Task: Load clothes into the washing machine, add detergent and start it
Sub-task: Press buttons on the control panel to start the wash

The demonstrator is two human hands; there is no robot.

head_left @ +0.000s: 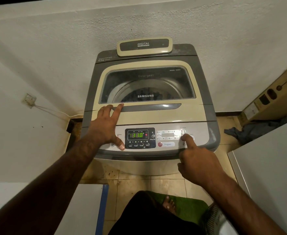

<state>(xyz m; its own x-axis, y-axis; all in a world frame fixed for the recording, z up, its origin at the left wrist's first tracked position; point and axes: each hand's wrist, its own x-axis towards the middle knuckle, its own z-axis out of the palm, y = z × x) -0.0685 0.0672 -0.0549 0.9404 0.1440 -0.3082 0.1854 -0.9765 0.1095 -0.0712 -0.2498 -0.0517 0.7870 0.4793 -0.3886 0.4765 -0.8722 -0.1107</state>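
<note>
A top-loading washing machine stands against the wall, its cream lid closed. Dark clothes show in the drum through the lid's glass. The green display on the control panel reads 1:10. My left hand lies flat with fingers spread across the lid's front edge and the panel's left end, the thumb near the Soak button. My right hand has its index finger stretched out, the tip touching the panel's right side by the start/pause button; the other fingers are curled. Neither hand holds anything.
A cardboard box leans at the right wall, with a dark cloth below it. A white appliance top is at the right, a white surface at the lower left. A wall socket and cable are at the left. My foot stands on a green mat.
</note>
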